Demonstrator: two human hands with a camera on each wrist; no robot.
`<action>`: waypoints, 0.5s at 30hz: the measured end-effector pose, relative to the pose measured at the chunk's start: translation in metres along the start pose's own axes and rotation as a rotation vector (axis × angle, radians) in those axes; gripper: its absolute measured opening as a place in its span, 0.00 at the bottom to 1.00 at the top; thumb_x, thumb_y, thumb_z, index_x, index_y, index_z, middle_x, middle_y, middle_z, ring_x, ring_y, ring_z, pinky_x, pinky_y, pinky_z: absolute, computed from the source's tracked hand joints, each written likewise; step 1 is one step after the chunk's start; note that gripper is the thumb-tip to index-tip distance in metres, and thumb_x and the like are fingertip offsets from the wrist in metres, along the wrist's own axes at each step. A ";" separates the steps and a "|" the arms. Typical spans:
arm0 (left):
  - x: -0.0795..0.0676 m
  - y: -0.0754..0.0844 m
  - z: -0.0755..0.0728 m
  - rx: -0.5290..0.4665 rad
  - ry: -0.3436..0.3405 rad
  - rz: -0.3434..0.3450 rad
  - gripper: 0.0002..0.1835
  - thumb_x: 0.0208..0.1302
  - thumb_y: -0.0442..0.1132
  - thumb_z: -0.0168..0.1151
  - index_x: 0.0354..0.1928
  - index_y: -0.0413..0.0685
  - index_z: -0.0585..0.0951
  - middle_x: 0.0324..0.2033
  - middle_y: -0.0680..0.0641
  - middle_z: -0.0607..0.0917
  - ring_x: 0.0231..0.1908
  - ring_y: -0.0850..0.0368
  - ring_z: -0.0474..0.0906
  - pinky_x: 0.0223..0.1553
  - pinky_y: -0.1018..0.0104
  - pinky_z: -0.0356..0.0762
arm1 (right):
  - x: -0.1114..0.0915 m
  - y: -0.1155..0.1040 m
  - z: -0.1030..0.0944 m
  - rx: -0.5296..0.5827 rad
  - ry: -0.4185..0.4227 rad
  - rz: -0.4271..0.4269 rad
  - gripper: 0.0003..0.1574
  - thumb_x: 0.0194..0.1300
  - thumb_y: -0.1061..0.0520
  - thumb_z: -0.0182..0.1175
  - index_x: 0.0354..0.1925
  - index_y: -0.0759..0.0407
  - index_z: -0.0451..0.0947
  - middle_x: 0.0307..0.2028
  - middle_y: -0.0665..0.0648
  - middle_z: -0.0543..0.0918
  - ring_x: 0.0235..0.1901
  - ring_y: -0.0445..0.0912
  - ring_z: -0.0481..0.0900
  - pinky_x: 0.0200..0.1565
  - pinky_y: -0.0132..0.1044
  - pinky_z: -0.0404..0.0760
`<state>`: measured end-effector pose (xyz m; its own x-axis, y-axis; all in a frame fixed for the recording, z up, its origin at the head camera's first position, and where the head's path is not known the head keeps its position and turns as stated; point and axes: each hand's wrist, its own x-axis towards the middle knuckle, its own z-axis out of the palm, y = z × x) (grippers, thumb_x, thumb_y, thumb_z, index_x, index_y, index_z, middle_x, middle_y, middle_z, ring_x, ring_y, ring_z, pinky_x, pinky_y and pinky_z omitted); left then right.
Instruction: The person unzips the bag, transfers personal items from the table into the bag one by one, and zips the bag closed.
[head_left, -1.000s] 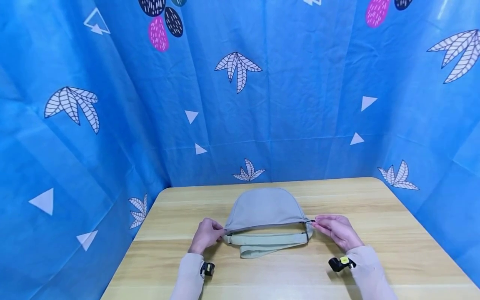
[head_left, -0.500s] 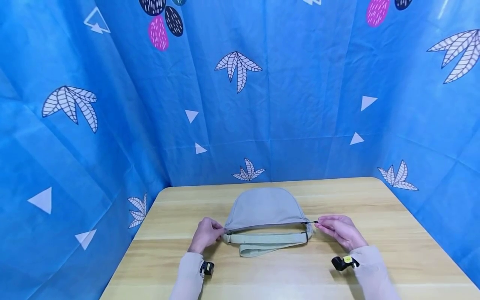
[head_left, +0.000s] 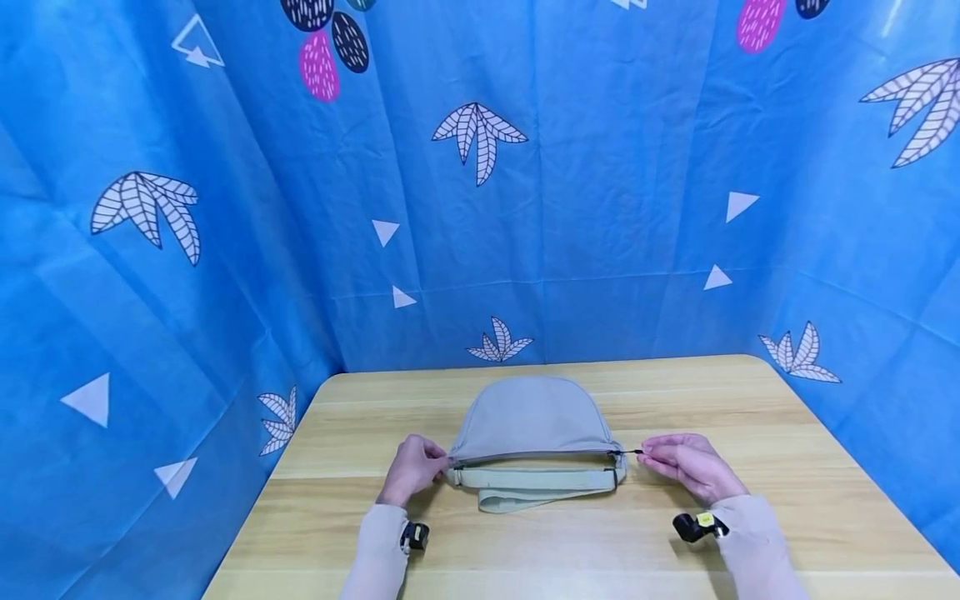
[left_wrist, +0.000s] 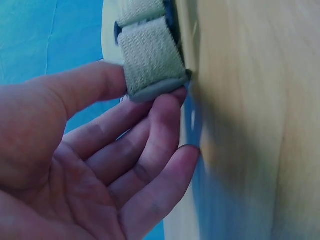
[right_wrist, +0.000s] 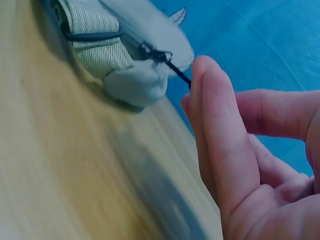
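Observation:
A pale grey waist bag [head_left: 532, 412] lies on the wooden table, its rounded side away from me and its zipper along the near edge. The light green webbing strap [head_left: 536, 479] lies folded in front of it. At the bag's left end my left hand [head_left: 412, 468] pinches the corner where the strap joins. My right hand [head_left: 693, 467] pinches the black cord zipper pull [right_wrist: 179, 73] between thumb and fingers, right of the bag. The cord is stretched taut from the slider [right_wrist: 155, 53], which sits at the zipper's right end beside a black strap buckle [right_wrist: 95, 36].
The light wooden table [head_left: 540, 550] has rounded far corners. A blue patterned curtain [head_left: 600, 208] hangs behind it and along both sides. Small black cameras [head_left: 696, 527] are strapped to both wrists.
My right hand has moved a little to the right and nearer to me, drawing the pull cord outward with the slider at the bag's right end. The left hand stays in place.

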<state>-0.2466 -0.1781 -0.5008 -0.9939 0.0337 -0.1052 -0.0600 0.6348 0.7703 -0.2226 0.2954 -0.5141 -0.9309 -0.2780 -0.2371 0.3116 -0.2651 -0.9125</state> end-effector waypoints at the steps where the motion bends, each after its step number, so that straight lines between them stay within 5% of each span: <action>1: 0.000 -0.001 -0.001 -0.001 -0.007 0.003 0.04 0.61 0.33 0.71 0.36 0.39 0.89 0.25 0.48 0.88 0.26 0.56 0.84 0.26 0.67 0.74 | 0.000 0.001 -0.001 -0.014 -0.013 -0.001 0.11 0.70 0.73 0.57 0.47 0.69 0.83 0.40 0.58 0.90 0.41 0.43 0.91 0.50 0.31 0.86; 15: -0.004 -0.010 -0.012 0.039 -0.051 0.037 0.11 0.61 0.41 0.74 0.40 0.41 0.87 0.30 0.47 0.88 0.29 0.56 0.82 0.32 0.64 0.75 | 0.006 0.006 0.007 -0.285 -0.096 0.046 0.18 0.71 0.69 0.58 0.53 0.83 0.74 0.39 0.60 0.90 0.39 0.46 0.91 0.46 0.35 0.88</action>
<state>-0.2432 -0.1945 -0.5006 -0.9893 0.0958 -0.1099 -0.0191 0.6620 0.7493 -0.2249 0.2862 -0.5188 -0.8907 -0.3729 -0.2599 0.2739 0.0160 -0.9616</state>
